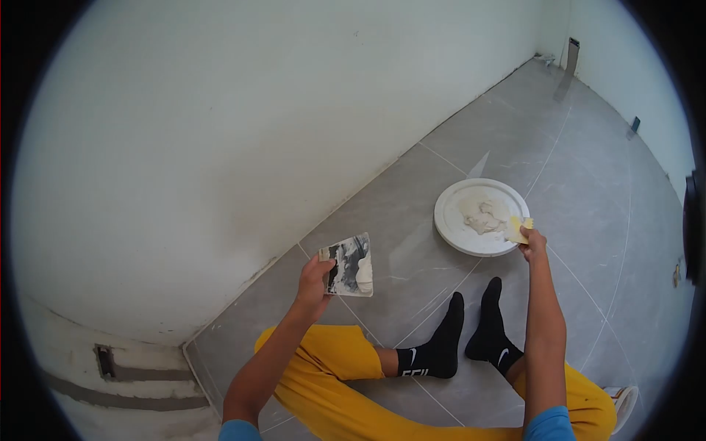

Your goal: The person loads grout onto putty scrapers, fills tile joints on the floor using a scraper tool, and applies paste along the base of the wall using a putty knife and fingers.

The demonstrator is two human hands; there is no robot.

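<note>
My left hand (314, 283) grips a flat square plate (348, 266) by its left edge; the plate's dark face is smeared with white paste. Over the right rim of a round white lid-like tray (448, 231), my right hand (534, 242) is closed on a small yellow scraper (519, 229). The scraper's edge touches or sits just beside a mound of whitish paste (484, 218) in the middle of the tray. The tray rests on the grey tiled floor, in front of my feet.
A pale wall (220, 147) rises on the left. My legs in yellow trousers (331, 367) and black socks (444, 342) are below the tray. A white bucket (624, 408) lies at the lower right. A recessed box (105, 361) is in the lower left wall.
</note>
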